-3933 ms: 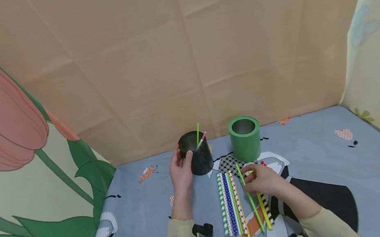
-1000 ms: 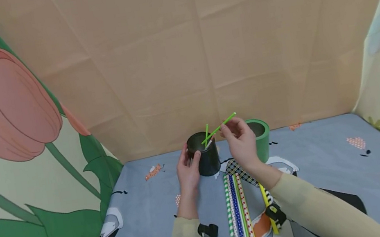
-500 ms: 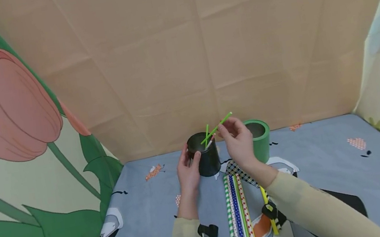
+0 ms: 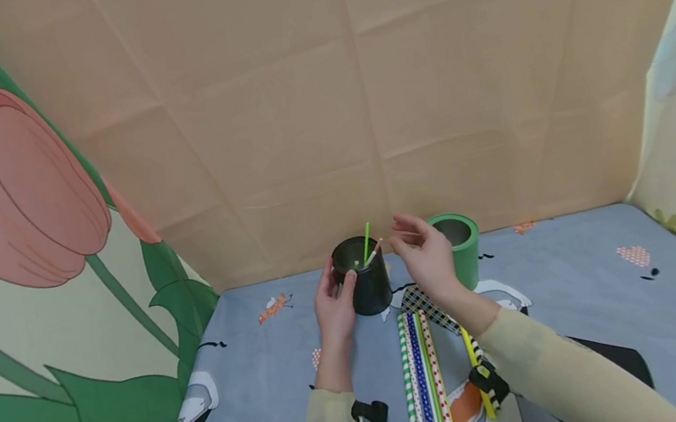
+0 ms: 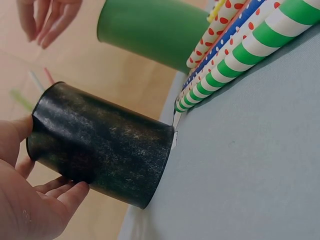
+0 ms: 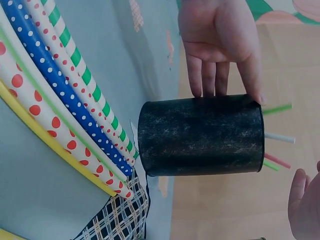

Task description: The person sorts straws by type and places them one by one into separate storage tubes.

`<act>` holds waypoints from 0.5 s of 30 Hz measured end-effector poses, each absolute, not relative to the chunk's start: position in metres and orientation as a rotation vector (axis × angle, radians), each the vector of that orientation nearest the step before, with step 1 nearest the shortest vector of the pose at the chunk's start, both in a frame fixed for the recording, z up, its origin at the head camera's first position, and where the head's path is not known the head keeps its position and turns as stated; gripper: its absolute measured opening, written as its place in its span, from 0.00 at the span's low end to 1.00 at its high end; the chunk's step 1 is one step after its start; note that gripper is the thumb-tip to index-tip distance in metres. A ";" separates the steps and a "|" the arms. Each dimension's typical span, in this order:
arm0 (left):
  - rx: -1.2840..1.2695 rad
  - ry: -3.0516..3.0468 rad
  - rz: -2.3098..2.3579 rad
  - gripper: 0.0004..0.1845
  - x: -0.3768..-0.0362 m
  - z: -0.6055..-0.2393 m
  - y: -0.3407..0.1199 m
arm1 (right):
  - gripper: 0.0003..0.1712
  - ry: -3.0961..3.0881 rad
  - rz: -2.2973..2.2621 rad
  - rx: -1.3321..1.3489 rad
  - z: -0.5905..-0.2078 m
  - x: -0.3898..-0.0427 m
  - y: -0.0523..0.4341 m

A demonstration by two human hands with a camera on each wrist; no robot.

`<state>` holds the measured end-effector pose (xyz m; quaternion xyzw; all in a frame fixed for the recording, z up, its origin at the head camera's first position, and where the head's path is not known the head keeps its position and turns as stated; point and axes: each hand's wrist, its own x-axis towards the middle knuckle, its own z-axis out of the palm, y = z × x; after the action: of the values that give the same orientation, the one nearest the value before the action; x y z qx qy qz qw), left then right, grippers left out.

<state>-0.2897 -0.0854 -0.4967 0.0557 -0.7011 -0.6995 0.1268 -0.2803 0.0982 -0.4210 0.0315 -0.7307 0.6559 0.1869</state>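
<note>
In the head view, the grip of your left hand [image 4: 335,307] is wrapped around the left side of the black cup [image 4: 371,287], just below the middle of the frame. A light green stick [image 4: 366,242] and a pinkish-white stick [image 4: 374,254] rise from its mouth. To its right, your right hand [image 4: 428,257] has its grip loosely parted, holding nothing, beside the green cup [image 4: 467,263], whose grey inner wall shows. A row of patterned sticks [image 4: 419,368] lies on the desk [image 4: 271,376] at lower centre.

In the left wrist view, the black cup spans left and centre, your left thumb at its rim; the green cup is at top centre.

In the right wrist view, two green ends, one white and one pink poke from the black cup, right of centre.
</note>
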 end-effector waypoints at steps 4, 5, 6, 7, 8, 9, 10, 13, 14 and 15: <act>0.181 -2.050 -2.024 0.34 -0.289 -0.496 -0.084 | 0.25 -2.021 1.882 0.083 -0.421 -0.279 0.102; 0.185 -2.054 -2.021 0.34 -0.289 -0.496 -0.084 | 0.25 -2.019 1.887 0.079 -0.421 -0.279 0.103; 0.185 -2.056 -2.021 0.33 -0.289 -0.495 -0.084 | 0.24 -2.023 1.885 0.075 -0.421 -0.279 0.104; 0.184 -2.054 -2.026 0.33 -0.289 -0.495 -0.085 | 0.23 -2.026 1.883 0.072 -0.421 -0.279 0.106; 0.184 -2.055 -2.026 0.33 -0.289 -0.494 -0.085 | 0.23 -2.034 1.878 0.071 -0.421 -0.279 0.107; 0.183 -2.055 -2.027 0.33 -0.289 -0.495 -0.085 | 0.23 -2.048 1.875 0.067 -0.421 -0.279 0.109; 0.180 -2.055 -2.029 0.33 -0.289 -0.495 -0.086 | 0.22 -2.063 1.880 0.062 -0.421 -0.278 0.110; 0.174 -2.052 -2.033 0.33 -0.289 -0.495 -0.086 | 0.22 -2.122 1.933 0.062 -0.423 -0.273 0.114; 0.171 -2.054 -2.029 0.34 -0.289 -0.496 -0.086 | 0.22 -2.152 1.958 0.064 -0.425 -0.270 0.116; 0.171 -2.057 -2.027 0.34 -0.289 -0.497 -0.087 | 0.22 -2.186 1.982 0.064 -0.427 -0.267 0.117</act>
<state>-0.2885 -0.0866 -0.4966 0.0588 -0.7056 -0.6952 0.1241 -0.2666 0.1167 -0.4271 0.0215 -0.7373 0.6685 0.0948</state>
